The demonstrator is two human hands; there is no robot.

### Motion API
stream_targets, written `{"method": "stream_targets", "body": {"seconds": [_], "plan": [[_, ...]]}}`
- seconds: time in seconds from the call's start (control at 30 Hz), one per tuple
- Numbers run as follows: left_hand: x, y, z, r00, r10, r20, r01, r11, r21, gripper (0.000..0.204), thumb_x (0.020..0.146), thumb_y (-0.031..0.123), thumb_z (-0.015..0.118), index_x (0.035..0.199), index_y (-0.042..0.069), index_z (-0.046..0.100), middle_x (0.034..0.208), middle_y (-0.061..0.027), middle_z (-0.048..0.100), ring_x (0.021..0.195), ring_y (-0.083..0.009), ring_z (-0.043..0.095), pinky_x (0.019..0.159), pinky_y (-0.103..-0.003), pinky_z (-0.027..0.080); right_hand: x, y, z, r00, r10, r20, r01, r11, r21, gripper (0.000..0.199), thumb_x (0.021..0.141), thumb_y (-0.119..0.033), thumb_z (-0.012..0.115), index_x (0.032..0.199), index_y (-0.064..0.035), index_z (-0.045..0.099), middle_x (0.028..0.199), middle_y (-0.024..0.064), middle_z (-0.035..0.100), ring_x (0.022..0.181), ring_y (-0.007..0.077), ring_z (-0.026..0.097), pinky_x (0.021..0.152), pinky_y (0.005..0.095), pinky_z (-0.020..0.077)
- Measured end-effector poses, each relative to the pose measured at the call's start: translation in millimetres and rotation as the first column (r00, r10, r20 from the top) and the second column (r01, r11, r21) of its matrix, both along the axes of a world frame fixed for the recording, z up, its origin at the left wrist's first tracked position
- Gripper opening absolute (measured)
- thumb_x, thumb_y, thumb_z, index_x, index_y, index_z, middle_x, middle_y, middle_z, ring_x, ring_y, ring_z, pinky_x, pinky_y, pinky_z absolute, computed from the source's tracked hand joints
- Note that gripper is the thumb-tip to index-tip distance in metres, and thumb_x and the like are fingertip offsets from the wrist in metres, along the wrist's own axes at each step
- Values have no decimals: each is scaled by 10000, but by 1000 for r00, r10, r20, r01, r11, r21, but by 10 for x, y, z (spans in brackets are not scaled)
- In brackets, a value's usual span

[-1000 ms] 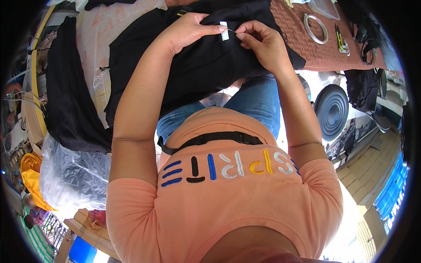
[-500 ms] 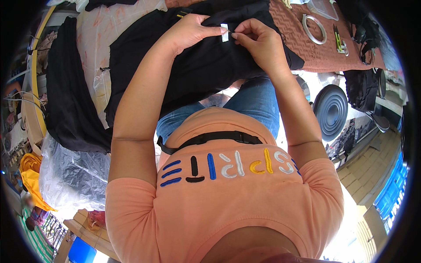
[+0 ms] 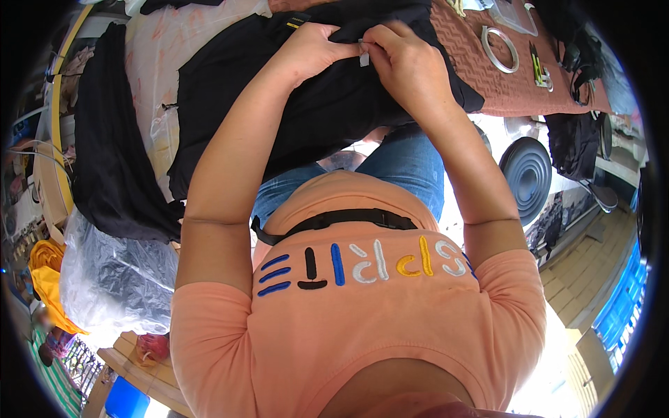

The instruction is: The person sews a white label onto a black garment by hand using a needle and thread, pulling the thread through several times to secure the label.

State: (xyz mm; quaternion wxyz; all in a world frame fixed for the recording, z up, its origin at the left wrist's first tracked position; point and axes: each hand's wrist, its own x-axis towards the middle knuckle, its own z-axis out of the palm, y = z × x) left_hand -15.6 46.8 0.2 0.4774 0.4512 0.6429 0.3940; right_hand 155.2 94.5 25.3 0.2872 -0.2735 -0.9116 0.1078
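Black cloth, seemingly a garment, lies across the table edge and over my lap. My left hand is closed on it, thumb on top and pointing right, fingers partly hidden by the cloth. At the thumb tip sits a small white tag, partly covered. My right hand meets the left thumb there, its fingertips pinched together at the tag's upper end. Whatever is in that pinch is too small and covered to make out. A dark label with a yellow mark shows on the cloth beyond my left hand.
On the brown textured table cover at right lie a white tape roll and yellow-green snips. Another black cloth hangs at left, above clear plastic sheeting. A grey round ribbed object stands right of my legs.
My right hand has moved left and its fingertips now meet my left thumb at the tag. The tag has become more covered. My left hand has shifted slightly right.
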Motion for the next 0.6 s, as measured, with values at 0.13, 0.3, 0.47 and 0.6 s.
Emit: {"method": "stream_targets", "body": {"seconds": [0.13,0.3,0.47,0.6], "plan": [[37,-5,97,1000,2,-25,-3,1000,-30,455,712,320,756,987,-33,672,850,-86,678,734,-128,621,705,-252,473,25,104,313,971,108,-211,-132,986,-103,87,943,-125,517,943,-38,521,806,49,597,660,111,600,590,203,472],[18,-19,75,1000,3,-17,-4,999,-48,457,716,312,751,987,-46,667,853,-91,678,741,-139,629,714,-248,476,85,80,603,815,-130,-565,-301,738,-604,18,940,-33,486,944,-39,470,748,31,563,647,81,580,584,182,492],[-11,-22,61,999,-11,38,14,997,-79,373,759,296,738,985,6,675,904,-43,673,803,-104,620,760,-224,464,109,51,831,635,-81,-768,-432,787,-440,116,907,27,511,980,-39,450,800,46,564,690,83,584,604,185,532],[-13,-17,19,999,-12,44,13,999,-33,361,762,279,734,988,3,673,903,-44,675,799,-107,624,764,-227,468,172,1,1001,573,39,-819,-469,835,-288,128,898,39,520,983,-29,452,795,70,582,700,104,594,607,197,532]]}}
